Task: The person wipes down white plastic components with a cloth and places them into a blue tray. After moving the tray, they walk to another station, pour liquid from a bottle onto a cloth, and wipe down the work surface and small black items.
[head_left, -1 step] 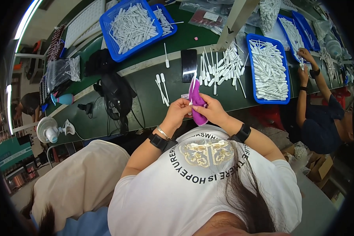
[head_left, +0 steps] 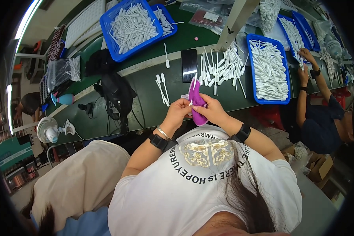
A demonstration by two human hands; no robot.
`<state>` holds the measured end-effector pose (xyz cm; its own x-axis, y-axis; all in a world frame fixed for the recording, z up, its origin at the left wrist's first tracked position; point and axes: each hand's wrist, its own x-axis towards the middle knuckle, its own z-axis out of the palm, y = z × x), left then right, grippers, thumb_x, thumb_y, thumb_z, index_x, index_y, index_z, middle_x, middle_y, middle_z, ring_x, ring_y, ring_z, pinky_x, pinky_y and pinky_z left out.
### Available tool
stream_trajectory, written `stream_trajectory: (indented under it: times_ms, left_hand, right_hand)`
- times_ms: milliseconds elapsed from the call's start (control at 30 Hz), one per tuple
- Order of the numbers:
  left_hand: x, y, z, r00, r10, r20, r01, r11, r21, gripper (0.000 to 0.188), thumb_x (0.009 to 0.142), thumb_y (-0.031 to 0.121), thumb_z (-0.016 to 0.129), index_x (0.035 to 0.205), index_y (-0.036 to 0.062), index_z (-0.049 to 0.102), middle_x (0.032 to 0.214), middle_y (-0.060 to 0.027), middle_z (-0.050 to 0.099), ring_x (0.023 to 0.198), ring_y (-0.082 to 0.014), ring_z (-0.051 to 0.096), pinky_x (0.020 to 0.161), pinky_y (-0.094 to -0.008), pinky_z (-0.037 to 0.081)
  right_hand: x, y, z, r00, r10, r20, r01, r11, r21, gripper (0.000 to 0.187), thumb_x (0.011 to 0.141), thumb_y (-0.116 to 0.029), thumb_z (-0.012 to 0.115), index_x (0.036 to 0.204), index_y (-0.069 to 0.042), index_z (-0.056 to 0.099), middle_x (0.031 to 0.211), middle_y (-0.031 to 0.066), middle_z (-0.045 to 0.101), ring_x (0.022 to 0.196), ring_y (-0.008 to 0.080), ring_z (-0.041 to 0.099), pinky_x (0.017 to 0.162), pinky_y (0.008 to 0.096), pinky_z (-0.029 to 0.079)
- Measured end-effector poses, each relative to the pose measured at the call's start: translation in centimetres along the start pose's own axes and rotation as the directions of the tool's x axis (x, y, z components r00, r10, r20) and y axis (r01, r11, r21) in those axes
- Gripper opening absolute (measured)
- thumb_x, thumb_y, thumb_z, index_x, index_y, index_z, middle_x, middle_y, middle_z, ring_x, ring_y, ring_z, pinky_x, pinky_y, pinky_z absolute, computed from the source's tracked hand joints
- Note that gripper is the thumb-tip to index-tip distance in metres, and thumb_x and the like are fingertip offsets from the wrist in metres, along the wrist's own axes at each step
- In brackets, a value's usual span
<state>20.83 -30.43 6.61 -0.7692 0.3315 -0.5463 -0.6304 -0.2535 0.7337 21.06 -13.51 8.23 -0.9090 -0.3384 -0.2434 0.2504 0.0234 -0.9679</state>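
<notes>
Close in front of my chest, both hands meet around a purple cloth (head_left: 199, 101) and a slim white plastic stick with a thicker end, like a dropper (head_left: 195, 80). The fingertips of my left hand (head_left: 179, 112) pinch the dropper's lower end. My right hand (head_left: 214, 111) is closed on the cloth, which wraps partly along the dropper. Its thumb presses near my left fingers, and part of the dropper is hidden there. Beyond my hands lies a black phone (head_left: 189, 65). Loose white droppers (head_left: 228, 67) are heaped right of it, and a few others (head_left: 162, 88) lie to its left.
Blue baskets of white droppers stand at the far left (head_left: 113, 51) and at the right (head_left: 288, 84). A black bag (head_left: 116, 98) and a small fan (head_left: 48, 129) are on the left. At the right a co-worker's hands (head_left: 305, 61) handle droppers. A metal post (head_left: 234, 25) rises at the back.
</notes>
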Motion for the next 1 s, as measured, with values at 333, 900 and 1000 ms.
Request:
stream_trajectory:
  times_ms: [333, 900, 1000]
  left_hand:
    - [-0.7, -0.4, 1.5, 0.995, 0.076, 0.057, -0.087, 0.969, 0.23, 0.005, 0.081, 0.004, 0.057, 0.083, 0.0017, 0.053, 0.071, -0.0016, 0.057, 0.059, -0.0067, 0.053, 0.053, -0.019, 0.045]
    - [-2.0, -0.4, 1.3, 0.915, -0.183, 0.36, 0.286, 0.923, -0.257, 0.018, 0.089, 0.018, 0.049, 0.092, 0.0016, 0.056, 0.072, -0.0041, 0.058, 0.056, -0.0095, 0.05, 0.048, -0.0201, 0.039]
    - [-1.7, -0.2, 1.4, 0.984, -0.111, 0.136, 0.077, 0.97, 0.231, 0.018, 0.088, 0.016, 0.051, 0.093, -0.0006, 0.056, 0.072, -0.0053, 0.058, 0.056, -0.0111, 0.05, 0.05, -0.023, 0.041]
  right_hand:
    - [3.8, -0.5, -0.4, 0.944, 0.133, -0.301, -0.079, 0.979, 0.186, 0.024, 0.083, -0.014, 0.057, 0.101, 0.001, 0.053, 0.086, 0.0062, 0.06, 0.072, 0.0107, 0.057, 0.062, 0.0248, 0.048]
    - [4.5, -1.1, -2.5, 0.928, 0.123, -0.352, 0.069, 0.872, 0.485, 0.019, 0.083, -0.01, 0.055, 0.1, 0.0, 0.052, 0.082, 0.0058, 0.059, 0.067, 0.0123, 0.057, 0.06, 0.0258, 0.047]
    - [4.5, -0.1, -2.9, 0.919, 0.019, -0.394, 0.082, 0.968, 0.239, 0.019, 0.083, -0.01, 0.055, 0.1, 0.0, 0.052, 0.081, 0.0055, 0.059, 0.066, 0.0124, 0.057, 0.06, 0.0257, 0.047]
